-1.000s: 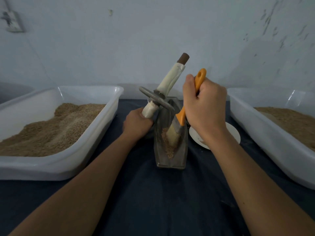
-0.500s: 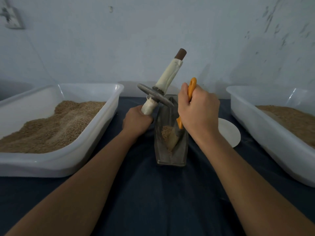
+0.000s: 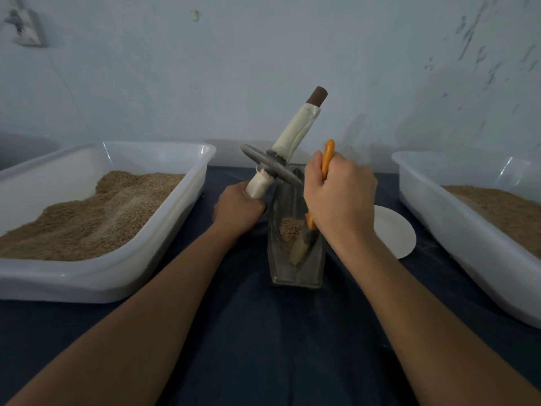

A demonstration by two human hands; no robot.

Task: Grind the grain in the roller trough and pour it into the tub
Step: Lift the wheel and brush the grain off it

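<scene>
A narrow metal roller trough stands on the dark cloth at the centre, with a small heap of ground grain inside. My left hand grips the lower taped handle of the roller wheel, which is lifted out and tilted up to the right above the trough's far end. My right hand is shut on an orange-handled brush; its bristles rest low in the trough near the front. White tubs of grain sit at the left and right.
A small white plate lies on the cloth just right of the trough, partly behind my right wrist. A pale wall runs close behind the table. Dark cloth covers the table between my forearms.
My right hand has dropped lower and drawn the brush toward the near end of the trough. The grain heap now lies behind the bristles. The left hand and wheel have barely moved.
</scene>
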